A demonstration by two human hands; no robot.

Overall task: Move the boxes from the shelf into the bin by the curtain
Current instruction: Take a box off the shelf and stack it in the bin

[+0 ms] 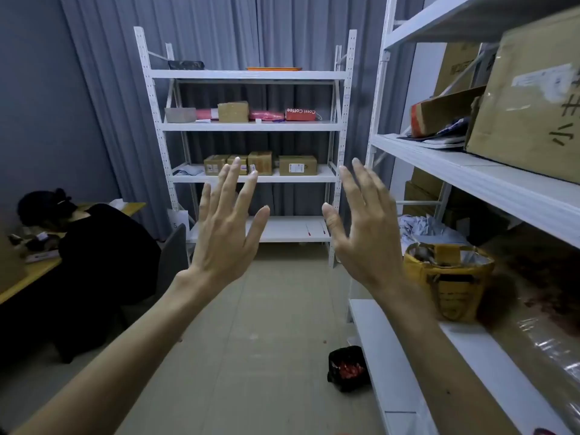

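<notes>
A white metal shelf [251,126] stands ahead against the grey curtain [219,32]. Its third level carries several small cardboard boxes [260,163], one of them [297,165] set apart to the right. The level above holds a brown box [233,112], a grey box [180,115], pink parcels and a red Cotti Coffee bag [300,114]. My left hand [224,227] and my right hand [365,229] are raised in front of me, fingers straight and spread, holding nothing and well short of the shelf. No bin shows by the curtain.
A second white shelf [470,171] runs along the right with large cardboard boxes [530,98] and a yellow bag [448,277]. A dark bag [346,368] lies on the floor by it. A person in black [94,246] sits at a yellow desk [28,281] on the left.
</notes>
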